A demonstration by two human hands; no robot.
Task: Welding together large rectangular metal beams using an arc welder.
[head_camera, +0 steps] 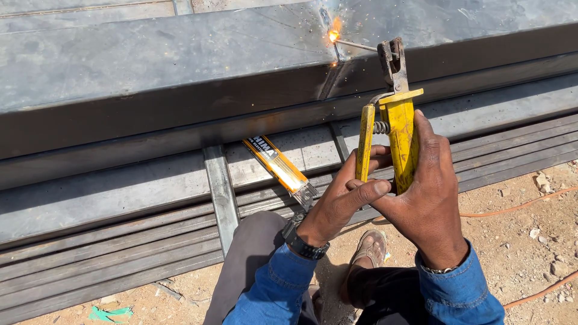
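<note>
Head view. Right hand [430,198] and left hand [346,195] both clasp the yellow holder [400,135], centre right. Its jaws pinch a rod [356,44] whose tip sparks on the steel beam [150,66] at upper centre. An orange packet [278,164] lies on the lower rails [108,265], left of the hands. Orange cable [518,207] crosses the dirt at right.

Hard sunlight falls across an outdoor work site and throws sharp shadows. Long grey steel beams [150,72] and flat steel strips [108,265] run across the frame from left to right, filling its upper and middle parts. Below them, at the bottom and lower right, lies sandy ground [524,241] strewn with small stones. An orange cable [518,207] trails over the sand at the right edge.
</note>
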